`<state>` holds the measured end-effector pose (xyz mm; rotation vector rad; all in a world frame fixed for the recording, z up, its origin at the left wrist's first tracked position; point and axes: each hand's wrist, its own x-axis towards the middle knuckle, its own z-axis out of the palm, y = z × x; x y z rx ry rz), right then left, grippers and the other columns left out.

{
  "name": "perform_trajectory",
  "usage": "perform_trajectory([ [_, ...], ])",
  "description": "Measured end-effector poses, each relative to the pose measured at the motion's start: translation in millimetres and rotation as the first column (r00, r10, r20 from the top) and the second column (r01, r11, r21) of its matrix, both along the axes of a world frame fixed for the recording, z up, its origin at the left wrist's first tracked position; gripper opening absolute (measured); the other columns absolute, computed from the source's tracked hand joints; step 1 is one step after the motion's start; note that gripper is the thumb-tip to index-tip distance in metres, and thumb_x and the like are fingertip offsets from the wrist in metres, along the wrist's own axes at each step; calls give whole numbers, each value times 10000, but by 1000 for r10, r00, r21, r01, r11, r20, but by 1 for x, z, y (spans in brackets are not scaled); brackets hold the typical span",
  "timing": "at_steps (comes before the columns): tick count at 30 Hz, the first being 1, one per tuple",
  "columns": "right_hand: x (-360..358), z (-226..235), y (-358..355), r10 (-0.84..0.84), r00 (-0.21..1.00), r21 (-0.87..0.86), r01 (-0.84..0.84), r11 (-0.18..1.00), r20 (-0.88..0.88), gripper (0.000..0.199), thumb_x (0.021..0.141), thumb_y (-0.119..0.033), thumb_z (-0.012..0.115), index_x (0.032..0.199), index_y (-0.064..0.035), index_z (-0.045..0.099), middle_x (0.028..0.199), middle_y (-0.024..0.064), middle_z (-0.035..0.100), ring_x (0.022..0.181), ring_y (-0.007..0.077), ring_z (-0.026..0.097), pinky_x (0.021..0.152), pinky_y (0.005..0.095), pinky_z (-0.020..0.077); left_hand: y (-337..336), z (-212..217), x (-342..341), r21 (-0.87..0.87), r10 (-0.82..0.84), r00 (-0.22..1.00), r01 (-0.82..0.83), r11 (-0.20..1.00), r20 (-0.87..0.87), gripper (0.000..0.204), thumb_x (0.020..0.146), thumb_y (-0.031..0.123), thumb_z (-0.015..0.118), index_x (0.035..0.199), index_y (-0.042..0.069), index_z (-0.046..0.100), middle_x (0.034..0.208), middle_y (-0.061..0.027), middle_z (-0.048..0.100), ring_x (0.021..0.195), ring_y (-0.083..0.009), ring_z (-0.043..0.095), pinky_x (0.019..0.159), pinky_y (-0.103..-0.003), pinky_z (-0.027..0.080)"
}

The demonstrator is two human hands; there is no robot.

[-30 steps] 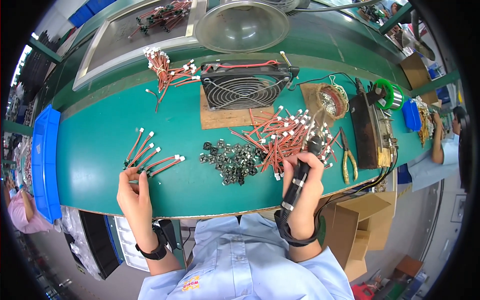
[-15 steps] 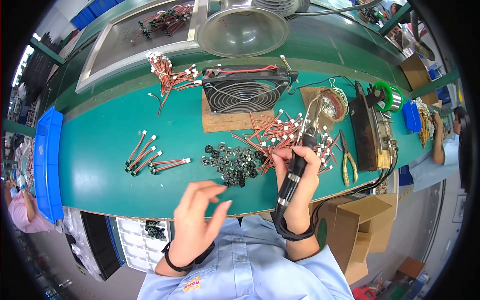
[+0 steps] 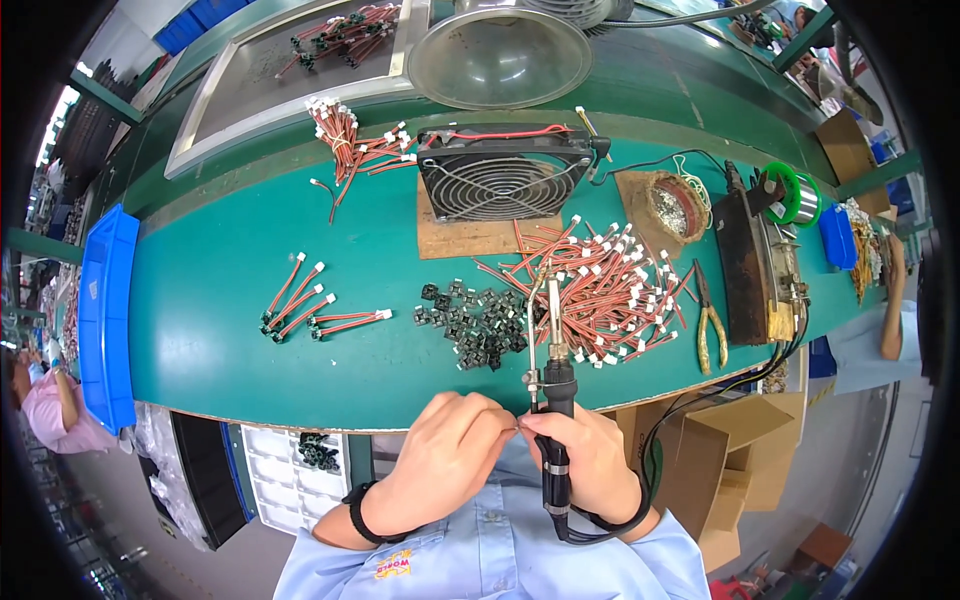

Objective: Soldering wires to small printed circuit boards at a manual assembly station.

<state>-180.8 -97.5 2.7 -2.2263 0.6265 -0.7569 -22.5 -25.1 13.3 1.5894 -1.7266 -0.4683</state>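
My right hand (image 3: 592, 462) is wrapped round a soldering iron (image 3: 558, 385) with a thin metal tube alongside its tip, which points away from me over the bench. My left hand (image 3: 450, 455) is closed in a pinch, its fingertips meeting those of my right hand beside the iron's handle. Whatever sits between them is too small to make out. Just beyond lies a pile of small black-and-green parts (image 3: 478, 325). Right of it spreads a heap of red-and-black wire leads with white connectors (image 3: 610, 295). Several leads joined to small parts (image 3: 292, 305) lie at the left.
A black fan (image 3: 508, 178) stands behind the piles. To the right are a round pot of solder scraps (image 3: 672, 210), pliers (image 3: 710, 325), a dark soldering station (image 3: 745, 270) and a green solder spool (image 3: 795, 195). A blue tray (image 3: 108, 315) stands at the left edge.
The soldering iron has come down toward me, tip now left of its former place. My left hand has moved right and closed from an open pose, meeting my right fingertips.
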Motion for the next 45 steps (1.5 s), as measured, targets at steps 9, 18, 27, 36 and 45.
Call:
perform_trajectory([
  [9,-10,-8,-2,19,993,42,-24,999,118,417,721,72,674,1028,-82,438,827,111,599,642,199,600,551,274,469,-2,-2,-11,12,1,995,0,1000,-95,238,685,-59,629,873,14,503,836,-105,566,717,-282,534,658,-357,428],
  [18,-30,-16,-2,-295,899,349,176,921,325,439,781,67,624,1068,-88,330,846,124,554,704,150,570,638,262,476,-19,0,27,42,153,985,-157,987,79,295,764,90,653,997,0,496,1106,-197,511,1032,-380,494,866,-420,407],
  [27,-39,-12,-1,-255,916,298,161,941,311,453,766,87,625,1073,-86,340,848,123,554,731,155,575,672,269,476,-32,-15,22,313,-50,931,-71,947,362,698,753,244,689,1331,41,353,1408,-253,205,1298,-453,197,1034,-525,229],
  [36,-40,-21,4,-280,911,245,210,947,303,452,759,104,621,1073,-78,353,851,121,553,732,163,573,691,278,472,-4,11,16,192,48,908,-139,971,416,658,712,249,714,1261,21,430,1322,-238,334,1228,-414,325,989,-526,285],
  [45,-39,-24,12,-283,926,256,218,942,250,445,766,105,618,1077,-72,354,859,121,558,745,153,572,688,269,470,14,-22,-37,18,254,928,-268,963,272,376,644,172,744,968,60,591,991,-95,511,950,-272,467,749,-396,347],
])
